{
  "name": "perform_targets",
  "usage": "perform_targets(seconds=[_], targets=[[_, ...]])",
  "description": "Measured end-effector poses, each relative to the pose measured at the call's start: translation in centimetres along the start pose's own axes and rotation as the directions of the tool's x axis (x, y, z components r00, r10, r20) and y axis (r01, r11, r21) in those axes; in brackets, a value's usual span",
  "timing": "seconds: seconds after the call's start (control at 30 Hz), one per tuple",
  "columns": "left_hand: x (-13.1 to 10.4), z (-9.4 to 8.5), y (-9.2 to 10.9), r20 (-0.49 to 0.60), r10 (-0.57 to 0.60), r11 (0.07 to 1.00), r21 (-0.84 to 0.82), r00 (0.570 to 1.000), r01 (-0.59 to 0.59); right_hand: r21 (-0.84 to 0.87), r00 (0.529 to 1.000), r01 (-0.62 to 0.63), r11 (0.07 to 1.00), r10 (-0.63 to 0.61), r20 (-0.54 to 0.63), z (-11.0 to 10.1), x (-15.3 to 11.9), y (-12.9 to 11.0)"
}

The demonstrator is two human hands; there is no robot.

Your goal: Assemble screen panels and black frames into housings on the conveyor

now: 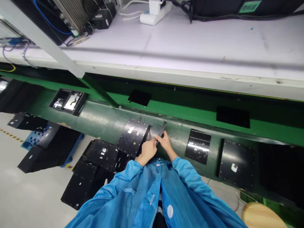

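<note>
Holds grey strip [162, 128] narrowly with right hand [166, 142] and left hand [148, 150], beside black panel [128, 138]; seems in middle of handling, cannot tell remaining amount.

Ahead of you, the green label [250, 6] on the black box [218, 7] seems to read "物料盒", though it is blurred.

Both hands are in close at the green work surface [95, 117], right hand [165, 142] gripping a narrow dark strip [161, 129], left hand [148, 148] right beside it, near the strip's lower end. Dark bars [143, 139] lie just left of them, along a black perforated panel [133, 136], and over to the right sits a glossy black plate [198, 146].
</note>
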State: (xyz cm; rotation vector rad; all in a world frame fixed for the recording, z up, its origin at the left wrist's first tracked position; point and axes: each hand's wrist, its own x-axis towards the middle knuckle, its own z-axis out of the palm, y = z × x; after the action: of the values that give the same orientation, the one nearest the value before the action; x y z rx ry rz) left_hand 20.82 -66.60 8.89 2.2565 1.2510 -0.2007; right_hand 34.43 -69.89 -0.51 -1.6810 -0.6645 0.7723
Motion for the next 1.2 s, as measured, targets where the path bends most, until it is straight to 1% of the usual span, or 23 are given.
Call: perform_targets(seconds=[0.1,0.2,0.27,0.33,0.4,0.47,0.53,0.57,0.67,0.73,0.77,0.83,0.87,0.9,0.93,1.0,1.07,1.13,1.17,1.2], targets=[[0.4,-0.2,0.3,-0.07,-0.111,0.993,0.037,0.991,0.114,0.119,1.0,0.019,0.993,-0.02,0.004,1.9,0.5,-0.3],[1.6,-0.6,-0.9,-0.136,-0.183,0.98,0.053,0.974,0.192,0.178,1.0,0.01,0.984,-0.01,-0.001,2.6,0.5,-0.5],[2.7,-0.8,-2.2,-0.175,-0.265,0.96,0.047,0.948,0.277,0.229,1.0,-0.011,0.973,0.004,0.029,2.2,0.1,-0.5],[3.8,-1.0,-3.6,-0.239,-0.313,0.946,0.002,0.919,0.323,0.246,0.998,-0.04,0.968,0.027,0.055,1.1,-0.3,-0.2],[4.8,-1.2,-4.8,-0.306,-0.293,0.956,-0.066,0.906,0.287,0.241,0.997,-0.06,0.969,0.047,0.059,-0.4,-0.1,0.1],[5.8,-1.7,-6.3,-0.356,-0.26,0.965,-0.12,0.898,0.232,0.253,0.997,-0.065,0.965,0.051,0.061,-2.0,0.9,0.4],[6.8,-2.9,-8.6,-0.373,-0.248,0.967,-0.149,0.894,0.206,0.247,0.995,-0.086,0.965,0.072,0.064,-3.8,2.5,0.9],[7.3,-3.7,-10.2,-0.382,-0.25,0.966,-0.162,0.89,0.202,0.214,0.993,-0.11,0.971,0.101,0.054,-4.7,3.4,1.2],[8.5,-6.3,-15.9,-0.403,-0.26,0.959,-0.213,0.878,0.187,0.035,0.973,-0.222,0.975,0.223,-0.056,-7.4,5.5,2.9],[9.1,-7.5,-19.7,-0.391,-0.267,0.952,-0.246,0.881,0.179,-0.094,0.952,-0.291,0.952,0.278,-0.132,-9.0,6.2,4.5],[9.5,-7.9,-21.4,-0.374,-0.277,0.949,-0.25,0.885,0.192,-0.155,0.944,-0.315,0.936,0.293,-0.151,-9.6,6.3,5.4],[10.5,-8.3,-24.0,-0.33,-0.28,0.952,-0.213,0.901,0.219,-0.277,0.936,-0.345,0.897,0.305,-0.177,-10.4,6.2,7.1],[11.3,-8.5,-24.8,-0.318,-0.263,0.96,-0.178,0.911,0.215,-0.334,0.932,-0.356,0.873,0.304,-0.198,-10.6,6.1,7.8],[12.3,-8.8,-25.2,-0.32,-0.228,0.971,-0.142,0.919,0.192,-0.38,0.927,-0.367,0.849,0.3,-0.226,-10.7,5.9,8.4],[13.7,-9.1,-25.2,-0.336,-0.184,0.981,-0.115,0.924,0.153,-0.422,0.921,-0.38,0.823,0.291,-0.261,-10.6,5.7,8.9],[17.8,-10.2,-24.0,-0.393,-0.124,0.99,-0.109,0.911,0.087,-0.499,0.904,-0.411,0.762,0.274,-0.327,-10.4,5.4,9.4],[23.5,-11.9,-21.7,-0.436,-0.158,0.983,-0.155,0.886,0.099,-0.548,0.893,-0.439,0.712,0.276,-0.356,-10.2,5.2,9.4],[30.1,-14.0,-19.3,-0.433,-0.23,0.969,-0.19,0.872,0.161,-0.555,0.889,-0.451,0.699,0.293,-0.353,-10.1,4.9,9.3],[33.3,-15.2,-18.3,-0.423,-0.23,0.97,-0.168,0.876,0.174,-0.549,0.89,-0.45,0.704,0.299,-0.345,-10.1,4.6,9.2],[36.4,-16.5,-17.7,-0.407,-0.198,0.979,-0.127,0.892,0.159,-0.539,0.892,-0.446,0.715,0.303,-0.335,-10.2,4.2,9.2]])
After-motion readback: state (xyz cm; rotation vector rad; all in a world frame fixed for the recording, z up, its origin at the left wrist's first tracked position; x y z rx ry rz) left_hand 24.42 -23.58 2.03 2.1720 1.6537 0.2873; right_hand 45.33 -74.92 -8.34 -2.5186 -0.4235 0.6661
